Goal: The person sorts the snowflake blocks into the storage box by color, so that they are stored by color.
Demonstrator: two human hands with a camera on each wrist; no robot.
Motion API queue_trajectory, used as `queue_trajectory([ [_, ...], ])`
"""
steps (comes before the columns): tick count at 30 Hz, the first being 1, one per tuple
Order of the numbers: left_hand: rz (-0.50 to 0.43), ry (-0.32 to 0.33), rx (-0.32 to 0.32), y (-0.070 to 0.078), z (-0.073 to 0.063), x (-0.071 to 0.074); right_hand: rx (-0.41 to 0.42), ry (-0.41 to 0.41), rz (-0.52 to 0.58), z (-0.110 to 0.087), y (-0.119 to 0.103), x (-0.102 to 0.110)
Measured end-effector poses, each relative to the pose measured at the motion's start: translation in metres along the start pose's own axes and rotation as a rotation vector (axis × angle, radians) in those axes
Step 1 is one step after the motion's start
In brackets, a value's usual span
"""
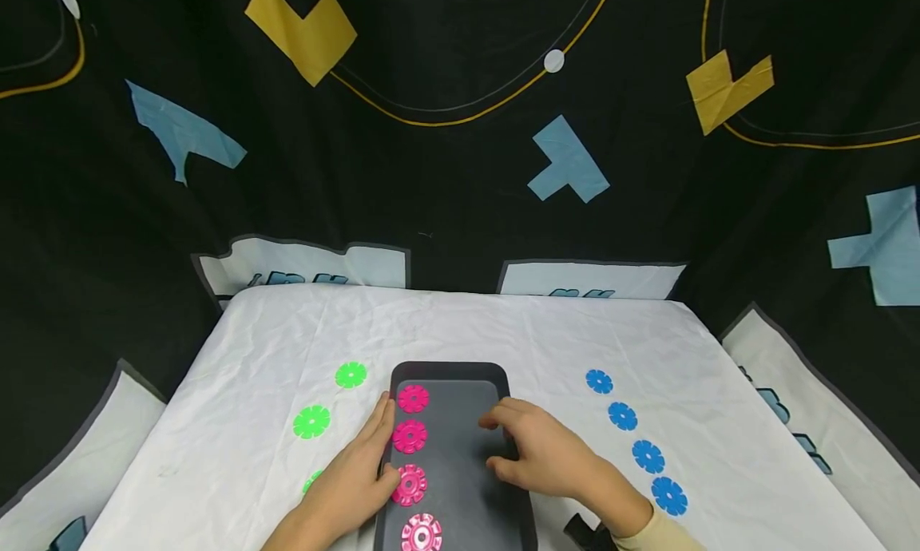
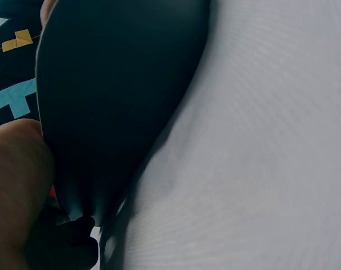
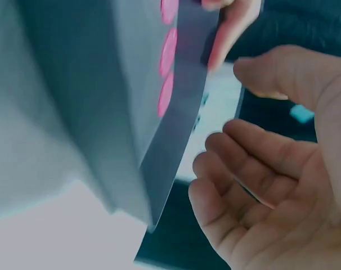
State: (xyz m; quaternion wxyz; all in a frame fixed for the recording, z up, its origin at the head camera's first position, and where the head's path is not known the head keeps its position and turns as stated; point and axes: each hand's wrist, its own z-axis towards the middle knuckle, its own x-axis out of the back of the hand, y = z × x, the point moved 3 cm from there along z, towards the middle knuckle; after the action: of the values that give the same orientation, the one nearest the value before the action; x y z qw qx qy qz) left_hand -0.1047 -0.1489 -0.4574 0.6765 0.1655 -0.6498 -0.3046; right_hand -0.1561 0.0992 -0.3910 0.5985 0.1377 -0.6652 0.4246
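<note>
A dark grey baking tray (image 1: 460,487) lies lengthwise on the white cloth. Along its left side runs a column of several pink notched discs (image 1: 410,437); the nearest has a shiny, paler centre. My left hand (image 1: 352,471) rests against the tray's left wall, its fingers straight along the outside and its thumb at the rim beside the third pink disc. Over the tray's right side hovers my right hand (image 1: 539,447), holding nothing. In the right wrist view its fingers (image 3: 260,163) are loosely bent, with the thumb apart from them.
Green notched discs (image 1: 311,422) lie left of the tray, one partly hidden behind the left hand. To the right, several blue notched discs (image 1: 622,416) form a slanting row. A black curtain (image 1: 460,200) with tape pieces hangs behind the white-covered table (image 1: 561,327).
</note>
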Motion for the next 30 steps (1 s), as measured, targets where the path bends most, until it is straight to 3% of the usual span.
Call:
queue_trajectory([
  [5, 0.004, -0.014, 0.012, -0.003, -0.001, -0.001, -0.155, 0.124, 0.003, -0.006, 0.033, 0.011],
  [16, 0.008, -0.010, 0.012, -0.004, -0.001, -0.001, -0.365, 0.302, -0.021, -0.016, 0.102, 0.030],
  [23, 0.001, -0.008, 0.010, -0.004, 0.000, -0.001, -0.495, 0.318, -0.036, -0.021, 0.135, 0.037],
  [30, 0.026, 0.016, -0.012, -0.002, 0.000, 0.000, -0.605, 0.271, -0.067, -0.027, 0.163, 0.035],
])
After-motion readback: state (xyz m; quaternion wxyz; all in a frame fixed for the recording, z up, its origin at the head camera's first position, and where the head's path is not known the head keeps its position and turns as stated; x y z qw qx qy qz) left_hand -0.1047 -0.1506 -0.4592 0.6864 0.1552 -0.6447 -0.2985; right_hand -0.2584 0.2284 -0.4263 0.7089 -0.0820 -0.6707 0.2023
